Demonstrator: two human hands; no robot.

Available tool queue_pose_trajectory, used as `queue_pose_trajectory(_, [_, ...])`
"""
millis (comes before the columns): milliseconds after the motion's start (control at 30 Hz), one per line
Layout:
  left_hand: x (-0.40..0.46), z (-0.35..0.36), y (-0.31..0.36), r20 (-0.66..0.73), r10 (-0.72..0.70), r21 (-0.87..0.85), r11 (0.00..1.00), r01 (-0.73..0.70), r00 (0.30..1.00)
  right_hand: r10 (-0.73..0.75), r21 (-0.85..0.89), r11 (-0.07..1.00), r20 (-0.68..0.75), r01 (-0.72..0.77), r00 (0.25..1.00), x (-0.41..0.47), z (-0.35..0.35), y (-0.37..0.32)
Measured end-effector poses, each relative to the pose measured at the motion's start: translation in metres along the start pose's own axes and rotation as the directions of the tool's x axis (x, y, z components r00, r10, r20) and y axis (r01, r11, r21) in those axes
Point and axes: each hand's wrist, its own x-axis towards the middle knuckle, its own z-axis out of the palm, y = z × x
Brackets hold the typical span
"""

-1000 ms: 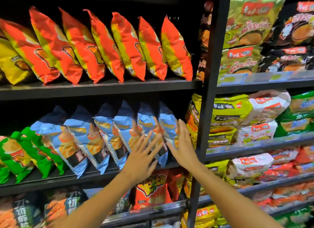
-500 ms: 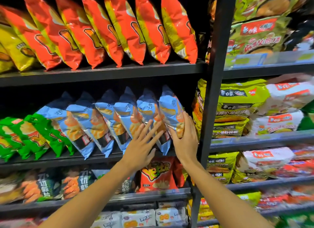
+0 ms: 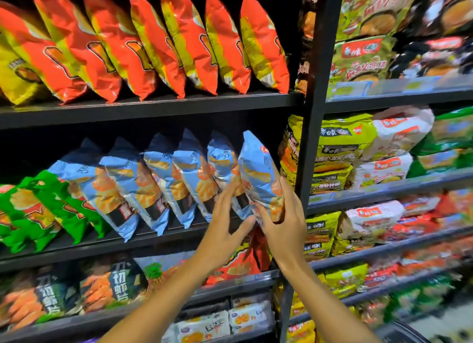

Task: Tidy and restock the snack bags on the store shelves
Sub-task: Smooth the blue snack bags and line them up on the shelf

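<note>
Two bare forearms, left hand [image 3: 225, 230] and right hand [image 3: 284, 227] (no sleeves, rings or watch)

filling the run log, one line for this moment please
stage: straightening blue bags | right hand: grips rightmost blue bag | left hand: fingers straight on neighbouring blue bag | shelf: middle

a shop aisle: black metal shelves [image 3: 153, 104] packed with rows of orange snack bags [image 3: 143, 40], blue snack bags [image 3: 163, 178], noodle packs [image 3: 340, 148], price tag strips [image 3: 384, 86] on edges.
</note>
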Motion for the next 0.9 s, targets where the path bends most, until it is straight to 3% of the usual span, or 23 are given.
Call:
queue_pose_trajectory(100, [-0.015,0.016,0.014,0.013,-0.075,-0.295,0.952,0.076,0.997,-0.127,-0.011,0.992,0.042,0.127,0.991,-0.024,-0.003,-0.006])
queue_pose_trajectory(167, [-0.023,0.024,0.017,-0.053,-0.154,-0.432,0.894,0.116,0.987,-0.241,-0.030,0.969,0.113,0.246,0.964,-0.039,-0.004,-0.009])
queue_pose_trajectory(333, [-0.034,0.001,0.017,-0.312,-0.326,-0.565,0.819,0.101,0.893,-0.421,0.047,0.901,0.342,0.432,0.840,-0.063,-0.014,-0.014])
queue_pose_trajectory(400, [-0.041,-0.015,0.004,-0.319,-0.344,-0.519,0.843,0.141,0.883,-0.320,0.138,0.947,0.321,0.291,0.891,-0.064,-0.024,-0.022])
queue_pose_trajectory(500, [-0.062,-0.035,-0.019,-0.150,-0.368,-0.421,0.864,0.278,0.918,0.026,0.248,0.965,0.244,-0.088,0.969,-0.051,-0.028,-0.033])
queue_pose_trajectory(567, [-0.079,-0.041,-0.029,-0.006,-0.392,-0.352,0.862,0.365,0.920,0.194,0.363,0.869,0.374,-0.336,0.907,-0.041,-0.022,-0.039])
queue_pose_trajectory(633, [-0.095,-0.041,-0.030,0.073,-0.416,-0.355,0.838,0.413,0.907,0.263,0.439,0.735,0.517,-0.517,0.814,-0.040,-0.013,-0.041])
queue_pose_trajectory(700, [-0.108,-0.039,-0.029,0.107,-0.433,-0.389,0.810,0.439,0.895,0.284,0.438,0.706,0.546,-0.557,0.788,-0.049,-0.006,-0.041])
queue_pose_trajectory(800, [-0.122,-0.037,-0.022,0.183,-0.440,-0.461,0.752,0.472,0.879,0.330,0.437,0.723,0.462,-0.535,0.823,-0.067,-0.006,-0.042])
queue_pose_trajectory(900, [-0.128,-0.037,-0.020,0.047,-0.444,-0.573,0.721,0.388,0.895,0.332,0.449,0.715,0.456,-0.535,0.826,-0.082,-0.007,-0.040])
